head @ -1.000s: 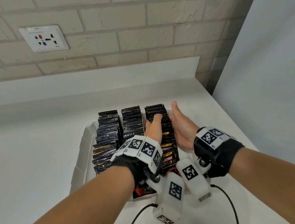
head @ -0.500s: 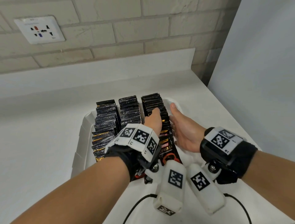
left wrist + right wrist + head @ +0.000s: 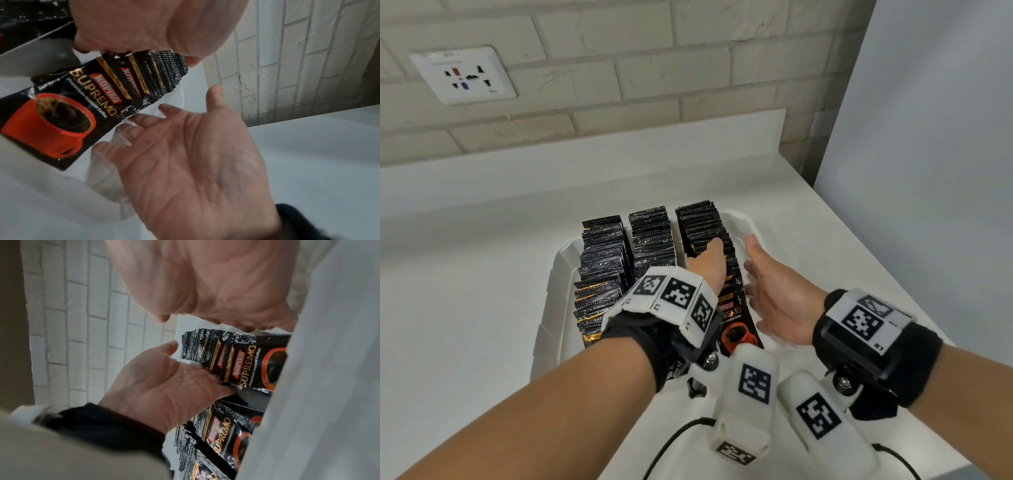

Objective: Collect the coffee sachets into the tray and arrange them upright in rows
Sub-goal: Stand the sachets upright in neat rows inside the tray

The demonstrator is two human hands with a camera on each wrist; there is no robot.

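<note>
Now the sachets [image 3: 698, 236] stand in three rows in the tray [image 3: 558, 274]; our left hand [image 3: 707, 263] lies with straight fingers against the right row, while our right hand [image 3: 774, 294] hovers open and empty beside it. If we let go carelessly, that leaning row could topple forward.

Front coffee sachet [image 3: 68, 104] under my left hand [image 3: 707, 267] reads "KOPIKO" on a red band, "SUPREMO" in gold, small line "Premium Instant Coffee" only partly legible. Same "KOPIKO SUPREMO" on sachets of the next row [image 3: 222, 434]. My wrist marker bands show "L2" [image 3: 655, 307] and "R1" [image 3: 878, 348]; wall socket [image 3: 464, 75] print unreadable.
</note>
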